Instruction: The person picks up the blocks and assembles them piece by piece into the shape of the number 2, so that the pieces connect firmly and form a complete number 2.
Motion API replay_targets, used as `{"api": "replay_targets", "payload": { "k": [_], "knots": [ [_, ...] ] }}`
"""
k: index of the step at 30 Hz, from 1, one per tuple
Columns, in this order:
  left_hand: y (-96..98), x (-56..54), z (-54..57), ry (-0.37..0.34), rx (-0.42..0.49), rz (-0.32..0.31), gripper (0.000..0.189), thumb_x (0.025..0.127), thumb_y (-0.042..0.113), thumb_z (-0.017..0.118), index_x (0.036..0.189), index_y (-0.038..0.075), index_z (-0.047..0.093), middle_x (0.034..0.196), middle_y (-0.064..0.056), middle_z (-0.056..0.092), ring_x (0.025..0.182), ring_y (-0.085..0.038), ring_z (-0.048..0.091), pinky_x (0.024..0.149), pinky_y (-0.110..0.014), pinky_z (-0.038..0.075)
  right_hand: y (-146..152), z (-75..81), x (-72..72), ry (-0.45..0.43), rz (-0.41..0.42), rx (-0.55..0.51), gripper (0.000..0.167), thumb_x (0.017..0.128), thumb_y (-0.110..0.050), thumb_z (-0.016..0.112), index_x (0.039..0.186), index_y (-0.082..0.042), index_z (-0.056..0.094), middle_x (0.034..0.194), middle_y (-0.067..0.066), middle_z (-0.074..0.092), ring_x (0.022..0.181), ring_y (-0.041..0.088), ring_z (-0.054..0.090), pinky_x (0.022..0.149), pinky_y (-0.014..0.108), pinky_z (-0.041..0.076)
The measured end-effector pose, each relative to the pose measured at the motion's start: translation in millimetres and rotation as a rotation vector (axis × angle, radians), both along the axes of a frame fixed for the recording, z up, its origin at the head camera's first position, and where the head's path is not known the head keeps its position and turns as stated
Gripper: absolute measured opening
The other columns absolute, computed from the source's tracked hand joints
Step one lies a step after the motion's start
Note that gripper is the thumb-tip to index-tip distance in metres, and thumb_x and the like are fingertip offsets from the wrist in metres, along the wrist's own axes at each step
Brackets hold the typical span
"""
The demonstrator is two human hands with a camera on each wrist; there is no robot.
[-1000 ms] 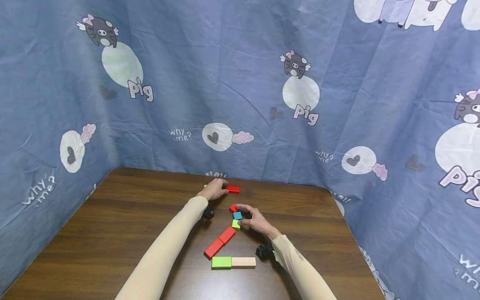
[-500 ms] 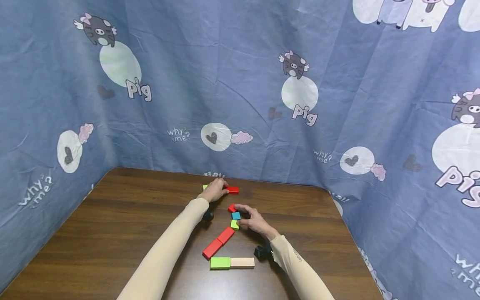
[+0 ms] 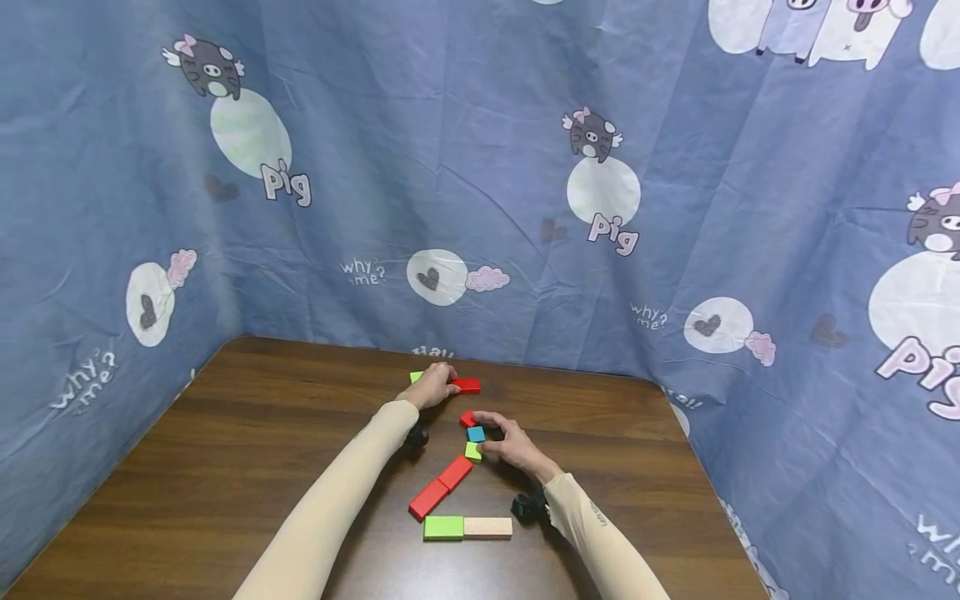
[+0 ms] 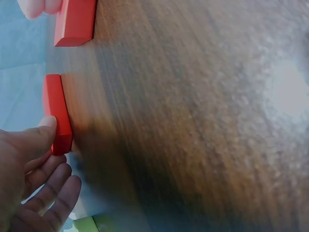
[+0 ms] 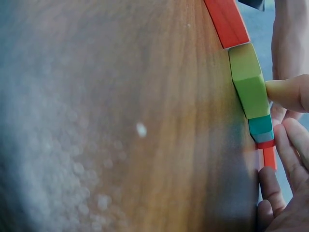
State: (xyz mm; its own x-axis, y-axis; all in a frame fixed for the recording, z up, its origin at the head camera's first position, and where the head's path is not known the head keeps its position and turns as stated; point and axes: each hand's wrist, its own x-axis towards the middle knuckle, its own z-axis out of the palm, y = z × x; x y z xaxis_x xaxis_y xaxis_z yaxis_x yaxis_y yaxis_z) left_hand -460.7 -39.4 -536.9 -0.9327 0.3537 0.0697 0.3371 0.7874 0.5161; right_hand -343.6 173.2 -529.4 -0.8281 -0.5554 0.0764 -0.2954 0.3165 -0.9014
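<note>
At the table's far side my left hand (image 3: 429, 387) pinches the left end of a red block (image 3: 467, 386). The left wrist view shows the thumb on this block (image 4: 58, 113), with the fingers bent beside its end. My right hand (image 3: 513, 442) spans a short row of cubes from the right, fingers loosely bent. In the right wrist view its thumb touches the green cube (image 5: 249, 79). Beyond that sit a blue cube (image 3: 476, 434) and a red cube (image 3: 468, 418), where the index fingertip reaches.
Two red blocks (image 3: 441, 487) run diagonally towards me from the green cube. Nearer still, a green block (image 3: 443, 527) and a pale wood block (image 3: 487, 527) lie end to end. Another green block (image 3: 416, 377) shows partly behind my left hand. A patterned blue curtain (image 3: 495, 183) hangs behind the table.
The view shifts slightly. Both hands and the blocks keep nearly the same places relative to each other.
</note>
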Motion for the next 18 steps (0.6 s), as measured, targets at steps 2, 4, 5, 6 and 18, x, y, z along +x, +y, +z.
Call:
{"api": "replay_targets", "payload": {
  "k": [2, 4, 5, 6, 18],
  "knots": [
    [-0.3, 0.6, -1.1, -0.001, 0.006, 0.008, 0.028, 0.090, 0.017, 0.068, 0.111, 0.000, 0.066, 0.111, -0.015, 0.065, 0.104, -0.026, 0.061, 0.090, -0.039, 0.049, 0.3, -0.2, -0.3, -0.005, 0.002, -0.003, 0.059, 0.083, 0.006, 0.065, 0.138, 0.009, 0.043, 0.140, 0.027, 0.047, 0.127, 0.046, 0.041, 0.105, 0.059, 0.030],
    [-0.7, 1.2, -2.2, 0.006, 0.012, 0.013, 0.028, 0.090, 0.017, 0.068, 0.111, -0.001, 0.066, 0.111, -0.015, 0.065, 0.104, -0.025, 0.061, 0.090, -0.038, 0.049, 0.3, -0.3, -0.6, -0.006, 0.002, -0.009, 0.058, 0.083, 0.006, 0.065, 0.137, 0.009, 0.043, 0.140, 0.027, 0.047, 0.127, 0.046, 0.041, 0.105, 0.060, 0.030],
    [-1.1, 1.5, -2.7, 0.008, 0.016, 0.016, 0.028, 0.090, 0.017, 0.068, 0.112, -0.001, 0.066, 0.111, -0.015, 0.065, 0.105, -0.025, 0.061, 0.091, -0.038, 0.049, 0.1, -0.3, -0.9, -0.006, 0.001, -0.011, 0.058, 0.083, 0.006, 0.065, 0.137, 0.009, 0.043, 0.140, 0.027, 0.048, 0.127, 0.046, 0.042, 0.104, 0.060, 0.030],
    [-1.6, 1.8, -3.1, 0.010, 0.022, 0.018, 0.028, 0.090, 0.016, 0.068, 0.112, -0.001, 0.066, 0.111, -0.016, 0.065, 0.104, -0.025, 0.061, 0.091, -0.038, 0.049, 0.0, -0.2, -1.1, -0.005, 0.001, -0.013, 0.058, 0.084, 0.006, 0.065, 0.137, 0.009, 0.043, 0.139, 0.027, 0.048, 0.127, 0.046, 0.042, 0.104, 0.061, 0.031],
    [-18.0, 6.4, -3.5, -0.032, 0.102, 0.026, 0.027, 0.086, 0.018, 0.072, 0.107, 0.001, 0.069, 0.105, -0.012, 0.069, 0.100, -0.024, 0.063, 0.089, -0.039, 0.049, -0.4, 1.6, 1.2, 0.003, 0.003, -0.016, 0.057, 0.084, 0.005, 0.065, 0.137, 0.010, 0.044, 0.138, 0.029, 0.048, 0.128, 0.046, 0.042, 0.105, 0.060, 0.031]
  ]
}}
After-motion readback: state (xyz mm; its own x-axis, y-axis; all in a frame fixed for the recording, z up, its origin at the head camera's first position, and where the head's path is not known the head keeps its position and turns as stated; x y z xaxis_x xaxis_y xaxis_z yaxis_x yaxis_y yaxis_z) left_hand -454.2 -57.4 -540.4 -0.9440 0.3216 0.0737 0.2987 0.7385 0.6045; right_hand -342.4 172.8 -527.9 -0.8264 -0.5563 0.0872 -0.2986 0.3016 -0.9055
